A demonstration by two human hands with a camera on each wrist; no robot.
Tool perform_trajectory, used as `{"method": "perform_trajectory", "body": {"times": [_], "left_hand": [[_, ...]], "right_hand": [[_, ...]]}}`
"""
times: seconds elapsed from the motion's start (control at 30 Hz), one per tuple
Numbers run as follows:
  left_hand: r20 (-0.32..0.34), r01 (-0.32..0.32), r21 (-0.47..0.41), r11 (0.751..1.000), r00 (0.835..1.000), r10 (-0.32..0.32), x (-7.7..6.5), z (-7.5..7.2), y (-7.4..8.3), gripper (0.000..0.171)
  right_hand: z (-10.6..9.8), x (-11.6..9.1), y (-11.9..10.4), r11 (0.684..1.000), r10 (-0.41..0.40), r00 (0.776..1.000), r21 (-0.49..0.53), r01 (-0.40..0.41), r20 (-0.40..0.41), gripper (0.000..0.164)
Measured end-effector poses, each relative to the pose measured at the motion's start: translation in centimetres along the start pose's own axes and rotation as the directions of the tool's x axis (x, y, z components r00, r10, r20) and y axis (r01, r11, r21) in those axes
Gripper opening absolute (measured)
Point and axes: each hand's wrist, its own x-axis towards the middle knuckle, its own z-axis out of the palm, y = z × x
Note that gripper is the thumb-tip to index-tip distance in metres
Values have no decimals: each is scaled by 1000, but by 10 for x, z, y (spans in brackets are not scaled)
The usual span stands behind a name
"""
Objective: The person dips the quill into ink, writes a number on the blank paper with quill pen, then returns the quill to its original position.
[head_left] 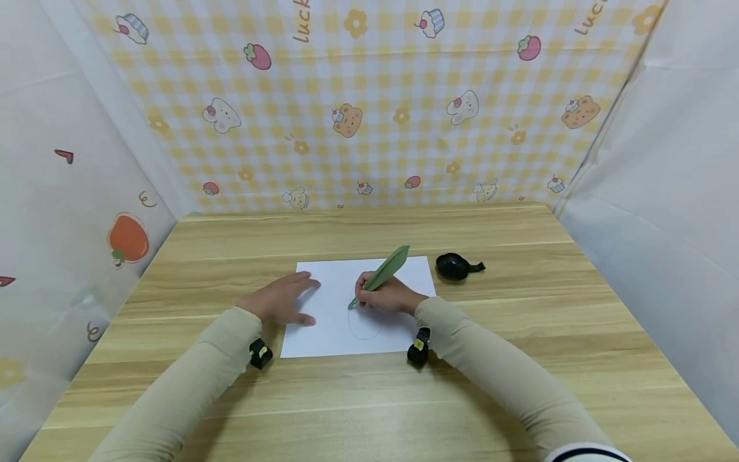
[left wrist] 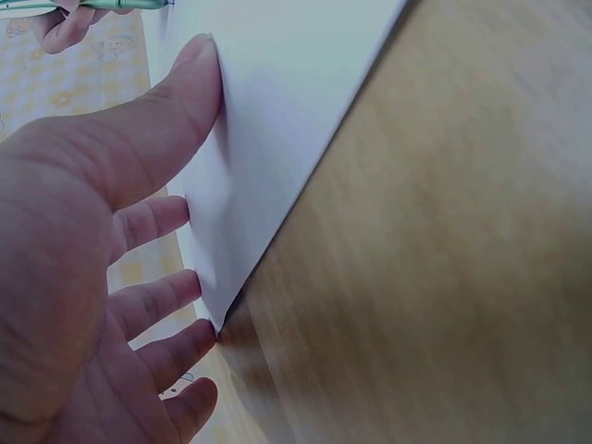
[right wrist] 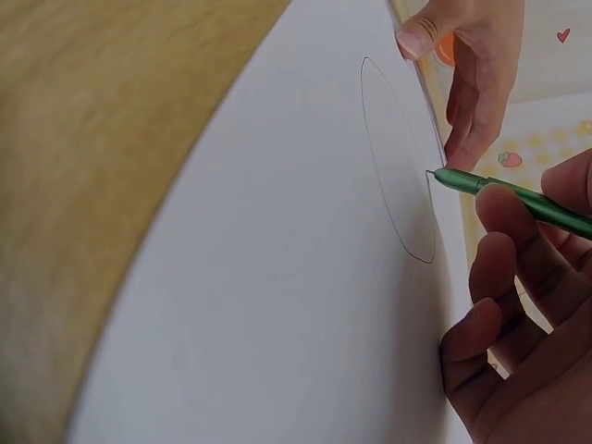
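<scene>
A sheet of white paper (head_left: 335, 346) lies on the wooden table, bearing a thin drawn oval outline (right wrist: 377, 176). My right hand (head_left: 392, 296) pinches a green leaf-shaped pen (head_left: 388, 268) between thumb and fingers, its tip at the paper by the oval's left side in the head view. In the right wrist view a short line runs from the oval to the pen tip. My left hand (head_left: 283, 298) rests on the paper's left edge with fingers spread, the thumb (left wrist: 190, 88) lying on the sheet.
A black, rounded object with a short stem (head_left: 453, 267) sits just right of the paper's far corner. Each wrist wears a small black camera. A checked, patterned cloth (head_left: 369, 154) stands behind the table (head_left: 358, 410), with white sheets at both sides.
</scene>
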Motion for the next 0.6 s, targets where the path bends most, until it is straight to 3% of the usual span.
{"method": "perform_trajectory", "body": {"times": [0.6], "left_hand": [[-1,-4,-1,1000,1000,4,0,-2,1,81]], "right_hand": [[-18,-7,-5,999,44,999,15,-44,-13,7]]}}
